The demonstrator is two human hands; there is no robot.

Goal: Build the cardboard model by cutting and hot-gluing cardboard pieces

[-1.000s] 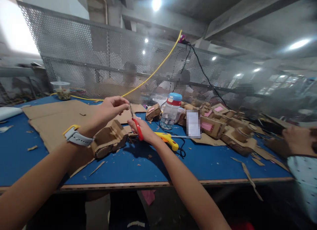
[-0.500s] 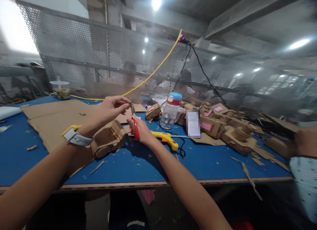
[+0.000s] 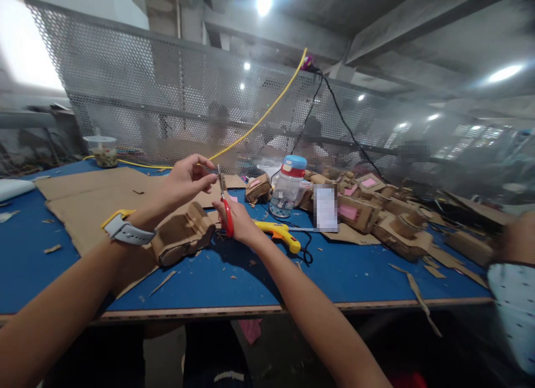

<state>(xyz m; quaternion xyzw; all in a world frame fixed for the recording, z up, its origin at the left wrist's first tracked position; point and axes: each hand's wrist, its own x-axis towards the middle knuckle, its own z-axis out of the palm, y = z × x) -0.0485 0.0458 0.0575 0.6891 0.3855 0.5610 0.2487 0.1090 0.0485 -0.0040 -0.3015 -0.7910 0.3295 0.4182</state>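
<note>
Red-handled scissors (image 3: 228, 219) are in my right hand (image 3: 241, 219), its fingers wrapped round the handles, blades pointing up. My left hand (image 3: 188, 177) is raised just left of the blades, thumb and fingers curled toward each other. A small brown piece shows beside the blades, but I cannot make out whether the left fingers pinch it. Below my left wrist lies a shaped cardboard model (image 3: 184, 237), partly behind the forearm. The yellow glue gun (image 3: 282, 234) lies on the table to the right of my right hand.
A flat cardboard sheet (image 3: 96, 195) covers the table's left side. A clear bottle with a blue lid (image 3: 288, 190) stands beyond the glue gun. Several cardboard models (image 3: 401, 232) are piled at right, near another person's sleeve (image 3: 512, 310). A plastic cup (image 3: 104, 153) stands far left.
Both hands have shifted very slightly to the left, and my left hand slightly up. The scissor blades have turned a little and show more clearly. The other person's hand at right moved slightly.
</note>
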